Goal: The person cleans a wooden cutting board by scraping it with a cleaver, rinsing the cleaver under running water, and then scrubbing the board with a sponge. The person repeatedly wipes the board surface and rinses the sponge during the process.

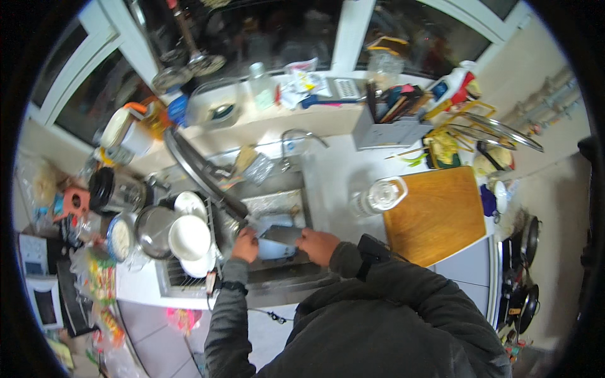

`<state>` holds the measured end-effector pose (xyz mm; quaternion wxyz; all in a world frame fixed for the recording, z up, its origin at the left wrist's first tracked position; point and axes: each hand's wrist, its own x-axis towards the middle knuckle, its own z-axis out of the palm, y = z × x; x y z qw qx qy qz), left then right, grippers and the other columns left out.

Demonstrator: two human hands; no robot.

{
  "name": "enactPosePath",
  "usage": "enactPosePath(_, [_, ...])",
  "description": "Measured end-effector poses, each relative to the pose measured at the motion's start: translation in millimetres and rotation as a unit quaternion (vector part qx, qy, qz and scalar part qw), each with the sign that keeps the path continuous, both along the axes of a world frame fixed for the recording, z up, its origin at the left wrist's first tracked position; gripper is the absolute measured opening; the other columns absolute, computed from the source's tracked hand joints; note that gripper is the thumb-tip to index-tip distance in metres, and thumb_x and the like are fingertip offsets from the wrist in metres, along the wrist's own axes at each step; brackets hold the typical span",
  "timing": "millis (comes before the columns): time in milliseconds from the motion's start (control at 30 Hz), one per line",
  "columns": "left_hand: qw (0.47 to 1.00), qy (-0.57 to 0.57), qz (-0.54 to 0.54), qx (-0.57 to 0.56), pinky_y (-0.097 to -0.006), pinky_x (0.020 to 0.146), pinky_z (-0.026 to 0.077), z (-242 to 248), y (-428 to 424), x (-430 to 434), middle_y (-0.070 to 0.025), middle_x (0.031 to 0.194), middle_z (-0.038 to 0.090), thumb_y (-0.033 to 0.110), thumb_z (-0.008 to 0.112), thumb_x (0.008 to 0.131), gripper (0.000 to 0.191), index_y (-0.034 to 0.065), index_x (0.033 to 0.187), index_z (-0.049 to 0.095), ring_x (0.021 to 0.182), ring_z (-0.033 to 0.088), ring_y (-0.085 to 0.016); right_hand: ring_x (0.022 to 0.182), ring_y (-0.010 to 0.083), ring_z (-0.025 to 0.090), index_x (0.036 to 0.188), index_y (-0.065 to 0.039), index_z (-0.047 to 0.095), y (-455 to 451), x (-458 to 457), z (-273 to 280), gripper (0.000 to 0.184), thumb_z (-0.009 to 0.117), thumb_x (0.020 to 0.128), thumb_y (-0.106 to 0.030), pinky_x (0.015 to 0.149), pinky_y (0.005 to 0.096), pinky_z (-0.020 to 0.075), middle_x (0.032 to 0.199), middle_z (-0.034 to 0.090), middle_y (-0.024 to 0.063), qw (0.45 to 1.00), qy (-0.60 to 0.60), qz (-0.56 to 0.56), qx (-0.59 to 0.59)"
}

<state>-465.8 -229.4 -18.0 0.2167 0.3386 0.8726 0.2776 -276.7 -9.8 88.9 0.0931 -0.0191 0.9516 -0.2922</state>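
My right hand (pixel 320 246) grips one end of a flat grey blade (pixel 282 235), which looks like a kitchen knife's. Beneath it, a pale blue container (pixel 274 250) sits in the steel sink (pixel 305 257). My left hand (pixel 245 245) is at the sink's left side, fingers curled, close to the blade's other end. Blur hides whether it holds anything. Just beyond my left hand, a large dark pan (pixel 205 177) leans on edge, its lower rim close to my fingers.
A dish rack (pixel 184 282) with white bowls (pixel 190 237) stands left of the sink. To the right are a clear plastic jug (pixel 382 193) and a wooden cutting board (pixel 437 215). A curved faucet (pixel 305 133) rises behind. Bottles and packets line the windowsill (pixel 302 111).
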Motion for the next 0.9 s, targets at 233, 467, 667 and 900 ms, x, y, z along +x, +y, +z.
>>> enactPosePath(233, [0.994,0.021,0.096,-0.039,-0.0556,0.076,0.047,-26.1,3.4,5.3,-0.0271,0.092,0.066,0.031,0.046,0.101,0.035,0.0003,0.099,0.064,0.089,0.062,-0.049,0.094,0.0419,0.061,0.110,-0.002,0.059,67.2,60.4,142.1,0.029,0.059,0.081,-0.006,0.080,0.0506,0.0496,0.100,0.061,0.0200,0.996,-0.058,0.022,-0.058])
enactPosePath(467, [0.984,-0.146,0.076,0.070,-0.0409,0.050,0.049,-53.7,2.8,17.0,-0.0131,0.077,0.062,0.002,0.042,0.093,0.039,0.0058,0.130,0.054,0.054,0.060,-0.026,0.094,0.0375,0.065,0.118,0.000,0.062,157.2,99.4,320.0,0.032,0.065,0.089,-0.013,0.080,0.0410,0.0523,0.103,0.066,0.0221,0.983,0.069,-0.108,0.135])
enactPosePath(667, [0.968,-0.200,0.150,-0.012,-0.0336,0.042,0.048,-40.7,13.6,21.1,-0.0113,0.058,0.062,0.034,0.057,0.099,0.036,0.0005,0.093,0.069,0.046,0.061,-0.021,0.087,0.0377,0.065,0.104,-0.007,0.068,240.3,87.2,338.6,0.021,0.064,0.082,-0.007,0.075,0.0450,0.0533,0.093,0.069,0.0171,0.918,0.063,-0.161,0.357])
enactPosePath(900, [0.973,-0.160,0.160,0.053,-0.0400,0.056,0.050,-46.4,10.3,21.6,-0.0170,0.067,0.065,0.030,0.059,0.097,0.032,-0.0010,0.094,0.066,0.057,0.066,-0.028,0.083,0.0345,0.067,0.097,-0.013,0.072,318.7,63.2,291.0,0.015,0.064,0.084,-0.014,0.071,0.0451,0.0538,0.085,0.069,0.0146,0.888,-0.003,-0.142,0.437])
